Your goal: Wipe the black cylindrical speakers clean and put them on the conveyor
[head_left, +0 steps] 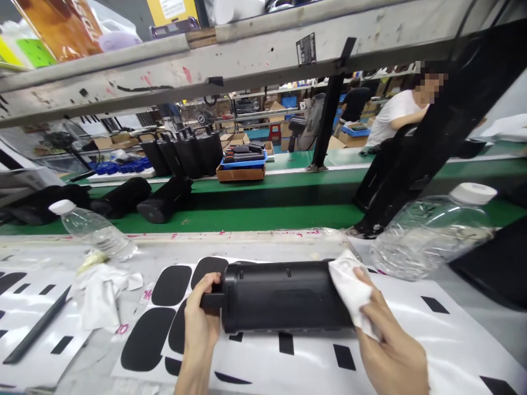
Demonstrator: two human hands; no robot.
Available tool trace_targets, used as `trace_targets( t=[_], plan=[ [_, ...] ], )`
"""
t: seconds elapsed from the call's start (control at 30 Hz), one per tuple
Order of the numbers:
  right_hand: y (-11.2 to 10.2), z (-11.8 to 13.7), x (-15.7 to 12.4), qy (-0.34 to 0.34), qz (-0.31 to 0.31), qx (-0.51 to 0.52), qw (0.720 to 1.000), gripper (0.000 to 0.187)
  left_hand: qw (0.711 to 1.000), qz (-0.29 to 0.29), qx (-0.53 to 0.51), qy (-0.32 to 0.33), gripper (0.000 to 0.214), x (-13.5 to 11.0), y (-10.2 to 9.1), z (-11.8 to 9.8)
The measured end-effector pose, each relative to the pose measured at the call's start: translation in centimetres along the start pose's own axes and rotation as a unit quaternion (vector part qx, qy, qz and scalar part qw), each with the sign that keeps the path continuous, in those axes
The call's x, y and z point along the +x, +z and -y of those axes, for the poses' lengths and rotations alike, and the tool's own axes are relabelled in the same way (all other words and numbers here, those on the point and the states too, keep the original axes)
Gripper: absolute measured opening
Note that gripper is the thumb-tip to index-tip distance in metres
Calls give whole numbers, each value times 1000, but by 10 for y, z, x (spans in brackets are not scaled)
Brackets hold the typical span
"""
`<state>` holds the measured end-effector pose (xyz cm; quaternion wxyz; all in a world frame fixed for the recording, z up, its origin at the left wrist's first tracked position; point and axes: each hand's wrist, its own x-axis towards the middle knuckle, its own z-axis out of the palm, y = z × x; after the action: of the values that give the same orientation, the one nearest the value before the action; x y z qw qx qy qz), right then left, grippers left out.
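A black cylindrical speaker lies on its side on the white sticker sheets in front of me. My left hand is closed round the handle at its left end. My right hand is closed on a white cloth and presses it against the speaker's right end. Black oval stickers on a backing sheet lie just left of the speaker.
A clear water bottle and a crumpled white cloth lie at the left. A larger clear bottle lies at the right. Behind runs a green conveyor with several black speakers. A person in white sits beyond.
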<state>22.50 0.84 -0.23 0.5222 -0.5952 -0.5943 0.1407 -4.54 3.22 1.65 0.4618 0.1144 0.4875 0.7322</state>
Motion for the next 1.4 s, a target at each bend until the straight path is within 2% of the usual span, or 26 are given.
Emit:
trace_targets(
  t=[0.07, 0.17, 0.2, 0.23, 0.27, 0.3, 0.37, 0.43, 0.53, 0.6, 0.63, 0.67, 0.73, 0.77, 0.8, 0.83, 0.9, 0.97, 1.03, 1.1, 1.17, 1.27, 1.4],
  plan=[
    [13, 12, -2, -171, 28, -1, 985, 25, 1000, 1, -8, 9, 13, -3, 3, -1],
    [39, 42, -6, -390, 96, 15, 915, 36, 1000, 18, -13, 20, 14, -9, 8, -5],
    [47, 52, -7, -449, 114, 16, 886, 39, 999, 24, -13, 29, 12, -10, 9, -7],
    [51, 60, -6, -479, 136, 4, 867, 44, 999, 28, -14, 40, 11, -12, 9, -9],
    [53, 64, -4, -485, 150, -12, 862, 49, 998, 32, -14, 51, 9, -13, 9, -10],
    [50, 65, -1, -462, 155, -34, 873, 54, 997, 37, -14, 62, 7, -14, 8, -11],
    [35, 54, 9, -362, 144, -80, 917, 60, 996, 48, -15, 75, 7, -13, 6, -11],
    [12, 34, 21, -255, 114, -104, 954, 54, 995, 67, -14, 78, 10, -11, 5, -8],
    [-18, 5, 35, -112, 99, -79, 986, 37, 990, 102, -4, 99, 19, -10, 3, -4],
    [-29, -6, 40, 27, 71, -15, 997, 37, 983, 127, 6, 129, 24, -10, 2, -2],
    [-32, -9, 41, 114, 51, 27, 992, 41, 980, 140, 7, 143, 26, -11, 2, -2],
    [-33, -9, 42, 205, 40, 75, 975, 47, 977, 152, 4, 150, 28, -12, 1, -2],
    [-33, -7, 40, 361, 36, 159, 918, 58, 976, 169, -19, 135, 19, -14, 2, -5],
    [-32, -5, 39, 407, 40, 185, 894, 61, 979, 168, -35, 112, 9, -16, 2, -7],
    [-30, -3, 37, 429, 44, 199, 880, 62, 983, 157, -46, 83, 14, -17, 3, -9],
    [-28, -2, 34, 428, 46, 205, 879, 62, 988, 138, -46, 51, 29, -17, 5, -10],
    [-24, -3, 29, 390, 44, 210, 895, 61, 995, 96, -17, -5, 48, -17, 8, -13],
    [-21, -8, 24, 342, 51, 237, 908, 65, 995, 72, 39, -48, 47, -14, 10, -15],
    [-20, -15, 22, 292, 45, 265, 918, 70, 988, 89, 113, -64, 44, -10, 11, -15],
    [-19, -21, 20, 251, 29, 272, 929, 73, 974, 111, 193, -41, 39, -7, 11, -15],
    [-19, -26, 19, 234, 14, 257, 938, 73, 960, 129, 247, 4, 51, -7, 12, -15],
    [-19, -27, 16, 249, 3, 223, 942, 75, 952, 129, 267, 72, 61, -9, 14, -15],
    [-21, -24, 12, 248, -17, 222, 943, 78, 946, 124, 263, 141, 54, -10, 11, -11]
  ],
)
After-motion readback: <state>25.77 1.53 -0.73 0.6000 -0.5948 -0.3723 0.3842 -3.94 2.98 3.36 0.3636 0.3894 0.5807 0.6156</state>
